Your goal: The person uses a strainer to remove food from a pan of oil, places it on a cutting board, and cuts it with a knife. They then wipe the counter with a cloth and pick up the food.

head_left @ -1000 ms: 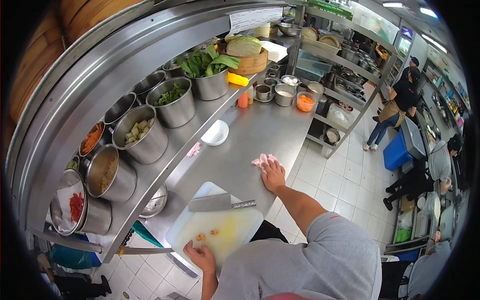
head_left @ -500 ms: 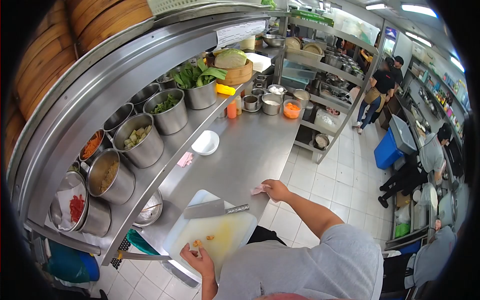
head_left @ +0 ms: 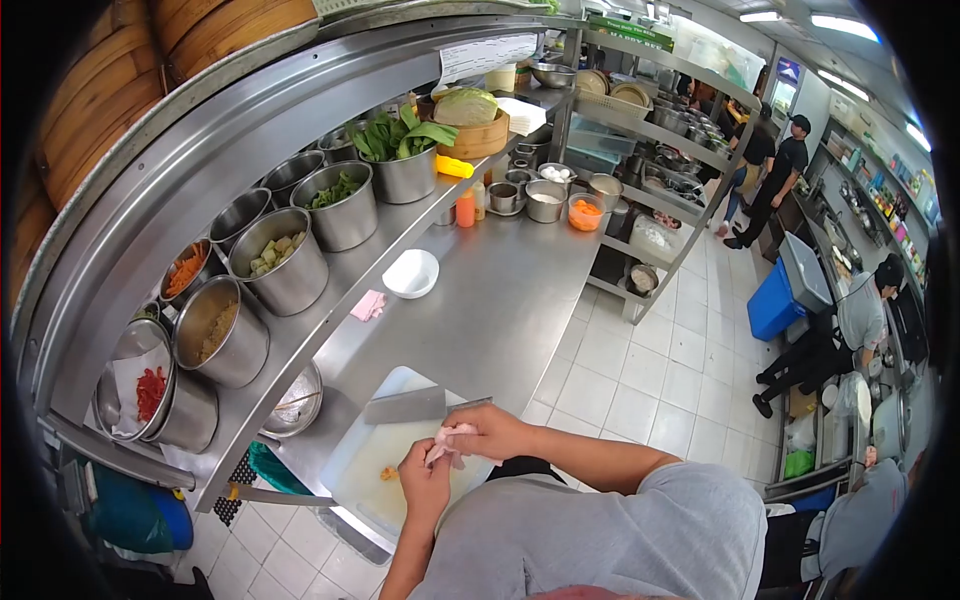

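Over the white cutting board (head_left: 372, 455), my right hand (head_left: 492, 432) is closed on a pink cloth (head_left: 450, 443). My left hand (head_left: 425, 482) meets it there, its fingers closed on the lower end of the same cloth. Beneath the hands lies a cleaver (head_left: 405, 407), flat on the board, its handle partly covered by my right hand. Small orange-brown food pieces (head_left: 388, 473) rest on the board just left of my left hand.
A white bowl (head_left: 411, 274) and another pink cloth (head_left: 369, 305) sit farther back on the steel counter. Metal pots of ingredients (head_left: 278, 252) line the raised shelf at left. Several people stand at the right, near a blue bin (head_left: 776, 300).
My right hand has moved left with the pink cloth, from the counter edge to above the board. My left hand has left the food pieces and taken hold of the cloth too.
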`<state>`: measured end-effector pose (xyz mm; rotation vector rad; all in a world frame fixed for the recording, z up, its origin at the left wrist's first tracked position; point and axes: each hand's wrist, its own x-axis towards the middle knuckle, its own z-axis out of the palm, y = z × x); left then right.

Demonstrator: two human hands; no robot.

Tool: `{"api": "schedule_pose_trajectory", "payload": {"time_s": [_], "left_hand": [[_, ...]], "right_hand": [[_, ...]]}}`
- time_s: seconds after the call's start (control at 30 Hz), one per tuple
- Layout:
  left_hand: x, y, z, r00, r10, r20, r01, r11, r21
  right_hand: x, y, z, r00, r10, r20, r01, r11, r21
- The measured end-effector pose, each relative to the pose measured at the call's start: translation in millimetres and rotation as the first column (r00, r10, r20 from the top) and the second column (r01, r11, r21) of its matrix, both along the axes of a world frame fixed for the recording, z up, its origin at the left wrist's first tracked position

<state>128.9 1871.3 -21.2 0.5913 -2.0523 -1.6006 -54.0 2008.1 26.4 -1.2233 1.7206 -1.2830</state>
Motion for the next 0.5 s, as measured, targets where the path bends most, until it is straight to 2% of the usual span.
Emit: {"api": "schedule_pose_trajectory", "payload": {"time_s": [0.07, 0.13, 0.17, 0.2, 0.23, 0.27, 0.3, 0.33, 0.4, 0.43, 0.47, 0.5], "left_hand": [[8.5, -3.9, 0.9, 1.0, 0.019, 0.021, -0.019, 1.0, -0.024], [24.6, -8.9, -6.3, 0.995, -0.023, 0.098, 0.033, 0.995, -0.097], [27.5, -14.0, -17.2, 0.999, 0.005, 0.034, -0.003, 0.998, -0.059], [31.0, -18.6, -31.0, 0.999, 0.044, -0.021, -0.044, 0.999, -0.009], [37.8, -22.3, -25.8, 0.995, 0.094, -0.03, -0.093, 0.995, 0.038], [38.6, -29.4, -20.2, 0.987, 0.155, -0.036, -0.152, 0.985, 0.084], [44.4, -37.7, -21.6, 0.978, 0.206, -0.039, -0.204, 0.977, 0.057], [51.1, -43.7, -26.1, 0.966, 0.256, -0.038, -0.255, 0.967, 0.029], [63.0, -51.6, -27.5, 0.95, 0.311, -0.024, -0.311, 0.95, 0.018], [68.9, -54.4, -30.5, 0.942, 0.333, 0.044, -0.334, 0.943, 0.013], [73.6, -56.7, -32.2, 0.932, 0.349, 0.102, -0.351, 0.936, 0.003], [85.0, -50.3, -37.2, 0.924, 0.362, 0.127, -0.366, 0.931, 0.01]], "right_hand": [[-6.8, -2.1, -9.7, 0.995, 0.053, -0.08, -0.051, 0.998, 0.029], [-25.0, -6.0, -8.7, 0.988, 0.106, -0.114, -0.102, 0.994, 0.036], [-33.0, -8.7, 1.7, 0.975, 0.164, -0.151, -0.158, 0.986, 0.051], [-41.0, -10.3, 10.0, 0.984, 0.06, -0.165, -0.082, 0.989, -0.127], [-55.1, -13.1, 7.8, 0.976, -0.122, -0.18, 0.104, 0.989, -0.105], [-69.2, -14.4, 25.7, 0.949, -0.198, -0.247, 0.178, 0.979, -0.099], [-82.8, -13.0, 44.1, 0.91, -0.257, -0.324, 0.245, 0.966, -0.079], [-108.9, -17.6, 25.7, 0.829, -0.337, -0.446, 0.284, 0.941, -0.183], [-141.9, -20.0, 18.1, 0.895, -0.29, -0.339, 0.27, 0.957, -0.104], [-163.3, -22.9, 4.9, 0.915, -0.277, -0.292, 0.269, 0.961, -0.069], [-197.5, -24.8, -23.6, 0.742, -0.213, -0.636, 0.078, 0.969, -0.235], [-190.3, -26.3, -35.8, 0.758, -0.191, -0.624, 0.067, 0.974, -0.218]]}}
